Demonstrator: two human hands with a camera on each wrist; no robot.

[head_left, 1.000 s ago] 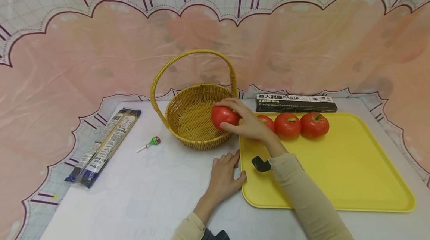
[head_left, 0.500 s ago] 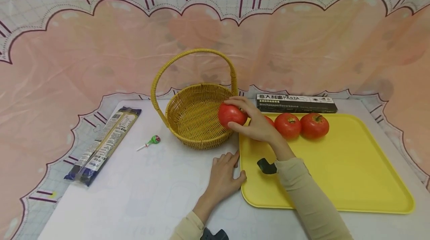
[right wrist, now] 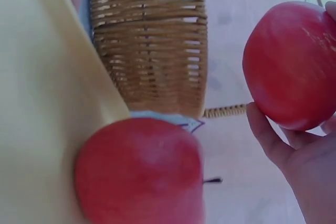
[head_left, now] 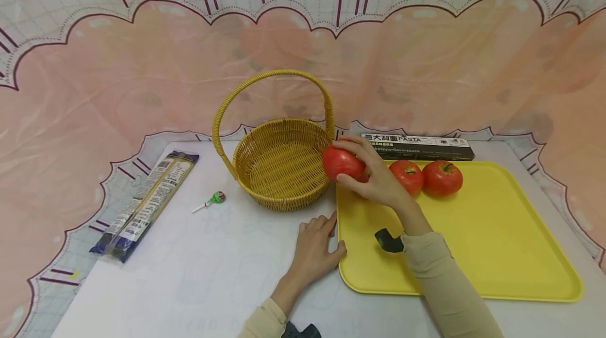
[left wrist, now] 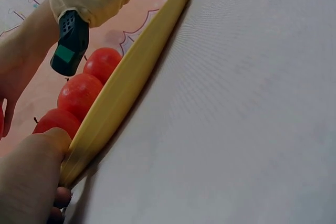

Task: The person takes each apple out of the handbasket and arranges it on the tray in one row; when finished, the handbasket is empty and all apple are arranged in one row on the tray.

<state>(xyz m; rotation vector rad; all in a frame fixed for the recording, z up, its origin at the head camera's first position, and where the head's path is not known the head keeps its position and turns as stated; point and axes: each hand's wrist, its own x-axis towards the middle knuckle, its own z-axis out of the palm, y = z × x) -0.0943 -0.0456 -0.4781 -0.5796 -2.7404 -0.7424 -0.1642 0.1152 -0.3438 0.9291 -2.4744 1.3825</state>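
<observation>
My right hand [head_left: 381, 185] holds a red apple [head_left: 342, 163], its thumb and fingers around the sides, just right of the wicker basket [head_left: 284, 198] and over the yellow tray's [head_left: 473, 243] left end. Two more apples [head_left: 406, 176] sit along the tray's far side; another, partly hidden behind the held one in the head view, shows as the near apple [right wrist: 142, 171] in the right wrist view. My left hand [head_left: 314, 248] rests at the tray's left edge, thumb touching the rim and its other fingers extended beside it.
A black pasta box [head_left: 421, 147] lies behind the tray. To the left are a lollipop [head_left: 215, 198] and a long plastic packet [head_left: 147, 204] with dark blue ends. The basket's tall handle [head_left: 272, 72] arches up. A printed cloth [head_left: 189, 75] hangs behind the table.
My right hand has carried the apple rightward, from over the basket's right side to over the tray's left end. My left hand has stayed at the tray's edge.
</observation>
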